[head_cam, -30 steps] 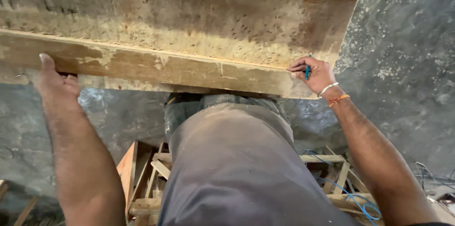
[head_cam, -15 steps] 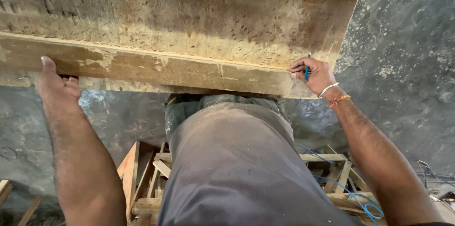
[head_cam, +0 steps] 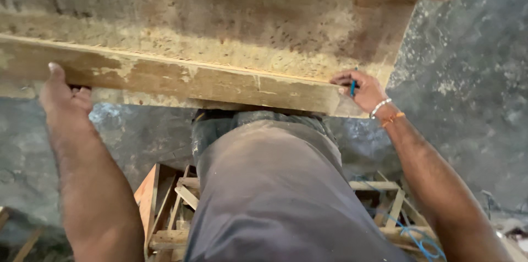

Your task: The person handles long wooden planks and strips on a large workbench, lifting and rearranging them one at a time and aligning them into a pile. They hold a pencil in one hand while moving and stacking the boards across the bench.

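Left hand (head_cam: 65,96) fingers wrap the wooden plank (head_cam: 181,78); right hand (head_cam: 364,90) fingers pinch a blue pencil (head_cam: 352,87) at its end. Plank could shift if the left grip slackens (mark would wander).

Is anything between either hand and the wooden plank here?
Nothing visible. The left hand grips the wooden plank directly at its near edge, and the right hand, holding a blue pencil, rests against its right end.

Left hand (head_cam: 65,97) raised, thumb up, fingers curled; right hand (head_cam: 364,90) raised, fingers pinched.
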